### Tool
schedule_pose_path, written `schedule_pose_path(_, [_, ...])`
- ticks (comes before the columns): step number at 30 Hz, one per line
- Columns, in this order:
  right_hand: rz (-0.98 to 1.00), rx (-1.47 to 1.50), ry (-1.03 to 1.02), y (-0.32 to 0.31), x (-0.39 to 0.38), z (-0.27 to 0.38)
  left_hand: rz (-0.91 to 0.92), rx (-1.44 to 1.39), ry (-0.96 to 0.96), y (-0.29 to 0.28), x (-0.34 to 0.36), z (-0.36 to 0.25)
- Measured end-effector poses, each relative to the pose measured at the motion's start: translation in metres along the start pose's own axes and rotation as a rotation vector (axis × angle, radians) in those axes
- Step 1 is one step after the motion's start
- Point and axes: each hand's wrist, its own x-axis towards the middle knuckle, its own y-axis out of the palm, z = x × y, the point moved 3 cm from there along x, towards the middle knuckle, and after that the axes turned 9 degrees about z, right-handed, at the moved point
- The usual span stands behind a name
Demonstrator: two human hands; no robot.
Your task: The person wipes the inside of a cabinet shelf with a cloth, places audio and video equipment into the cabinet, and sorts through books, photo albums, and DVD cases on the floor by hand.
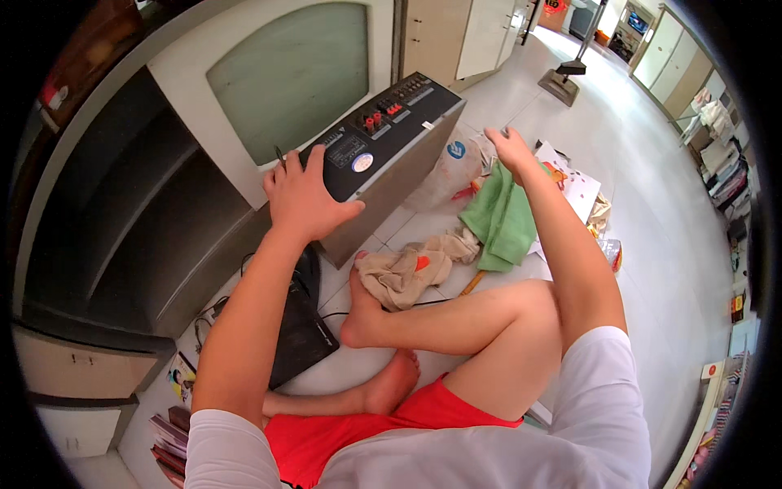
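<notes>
A dark audio amplifier (383, 134) stands on the floor with its connector panel facing up, showing red terminals and a round sticker. My left hand (303, 194) spans its near end, fingers over the far edge and thumb over the edge toward me. A short dark wire end (279, 153) pokes up beside those fingers. To the right, my right hand (511, 151) hovers above the floor beside a clear plastic bag (448, 175), apart from the amplifier. Two of its fingertips show apart with nothing visible between them; the other fingers are hidden.
A beige rag (407, 273) lies by my foot, with a green cloth (498, 220) and papers (580, 191) beyond. Left stands a cabinet with dark shelves (106, 220) and a glazed door (293, 73). A flat black device (297, 342) and cables lie near my legs. A dustpan (559, 85) stands farther off.
</notes>
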Motion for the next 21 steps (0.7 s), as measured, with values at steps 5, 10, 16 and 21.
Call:
schedule_pose_path(5, [0.102, 0.444, 0.017, 0.031, 0.028, 0.039, -0.012, -0.046, 0.040, -0.020, -0.007, 0.003])
schedule_pose_path(10, [0.347, 0.921, 0.090, 0.066, 0.037, 0.033, 0.026, -0.147, 0.068, -0.035, -0.017, 0.024])
schedule_pose_path(16, [0.502, 0.732, 0.072, 0.125, 0.037, -0.007, 0.014, -0.289, 0.101, -0.008, -0.042, 0.109])
schedule_pose_path(21, [0.426, 0.842, 0.278, 0.152, 0.042, -0.037, 0.023, -0.425, 0.036, 0.005, -0.076, 0.136])
